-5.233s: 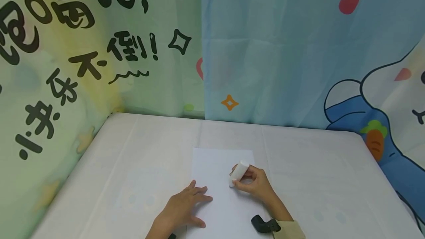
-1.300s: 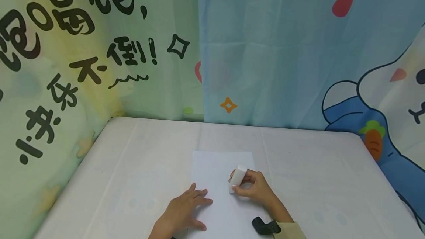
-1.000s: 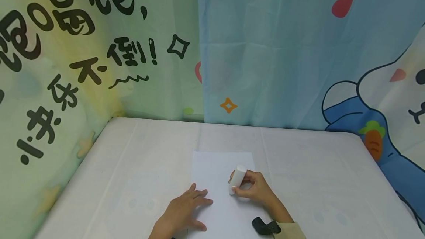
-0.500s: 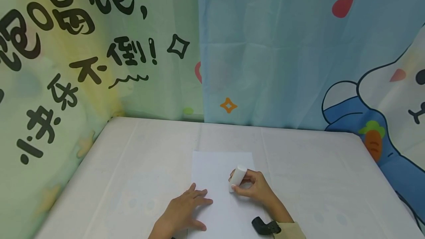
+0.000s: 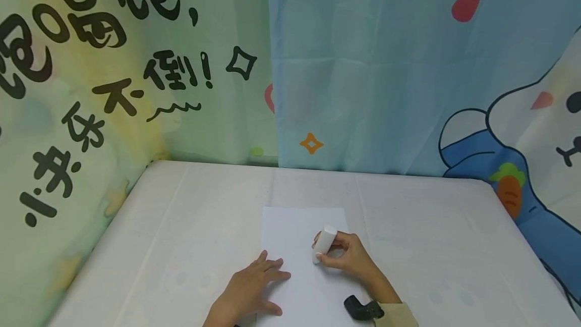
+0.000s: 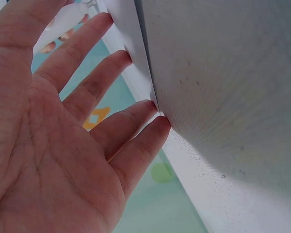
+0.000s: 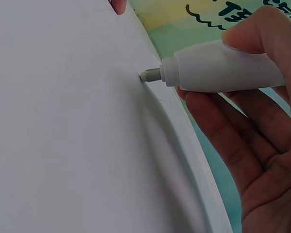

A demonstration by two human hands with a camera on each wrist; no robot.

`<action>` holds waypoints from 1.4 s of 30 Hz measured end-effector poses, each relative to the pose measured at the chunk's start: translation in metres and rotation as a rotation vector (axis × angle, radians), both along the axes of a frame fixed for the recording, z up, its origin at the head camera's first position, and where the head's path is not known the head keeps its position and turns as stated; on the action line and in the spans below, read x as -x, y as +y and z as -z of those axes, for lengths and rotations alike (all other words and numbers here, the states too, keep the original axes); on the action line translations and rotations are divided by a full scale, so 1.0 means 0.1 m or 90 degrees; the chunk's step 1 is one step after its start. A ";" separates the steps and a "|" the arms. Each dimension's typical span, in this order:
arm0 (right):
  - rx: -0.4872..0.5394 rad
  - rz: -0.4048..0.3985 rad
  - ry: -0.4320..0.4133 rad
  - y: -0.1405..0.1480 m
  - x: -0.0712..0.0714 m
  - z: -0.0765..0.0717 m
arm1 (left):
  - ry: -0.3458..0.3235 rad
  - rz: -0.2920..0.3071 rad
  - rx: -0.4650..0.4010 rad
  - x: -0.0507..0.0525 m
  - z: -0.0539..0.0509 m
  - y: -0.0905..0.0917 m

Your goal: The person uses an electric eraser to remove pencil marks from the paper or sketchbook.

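Observation:
A white sheet of paper (image 5: 295, 231) lies on the white table. My right hand (image 5: 351, 256) grips a thick white pen-like tool (image 5: 325, 243), tilted over the sheet's right part. In the right wrist view the tool (image 7: 223, 65) has a narrow metal tip with a small pale end, at the paper's surface (image 7: 63, 97). My left hand (image 5: 249, 284) rests with spread fingers on the sheet's left edge. Seen by the left wrist camera, the fingertips of the left hand (image 6: 68, 126) touch the surface along the paper's edge.
The white tabletop (image 5: 199, 206) extends around the sheet. Behind it hang a green curtain (image 5: 218, 130) with black lettering and a blue curtain (image 5: 386, 90) with a cartoon figure. A black strap piece (image 5: 363, 309) is at the right wrist, by a beige sleeve (image 5: 395, 315).
Compared with the oldest view, the scene sits slightly lower in the head view. The right hand and tool have shifted a little towards the near side; the left hand keeps its place on the paper.

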State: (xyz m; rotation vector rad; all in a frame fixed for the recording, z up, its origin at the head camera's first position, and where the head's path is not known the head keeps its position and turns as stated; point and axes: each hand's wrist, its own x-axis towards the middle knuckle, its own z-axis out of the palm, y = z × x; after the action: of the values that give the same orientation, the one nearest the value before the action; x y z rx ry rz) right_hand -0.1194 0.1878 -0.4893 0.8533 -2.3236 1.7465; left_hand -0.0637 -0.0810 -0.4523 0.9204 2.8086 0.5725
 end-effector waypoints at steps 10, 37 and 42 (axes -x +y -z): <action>0.004 -0.023 0.002 0.01 0.00 0.01 | 0.000 0.000 0.000 -0.01 0.00 0.00; -0.016 -0.007 -0.032 -0.01 -0.04 -0.03 | 0.014 0.009 -0.002 -0.01 0.01 -0.01; -0.002 -0.010 -0.028 -0.01 -0.03 -0.03 | 0.012 0.008 0.002 0.00 0.00 -0.01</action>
State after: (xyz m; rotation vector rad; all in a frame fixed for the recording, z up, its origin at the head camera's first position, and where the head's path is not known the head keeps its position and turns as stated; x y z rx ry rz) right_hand -0.1169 0.1871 -0.4862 0.8440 -2.3536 1.7854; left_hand -0.0636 -0.0817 -0.4524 0.9464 2.8181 0.5600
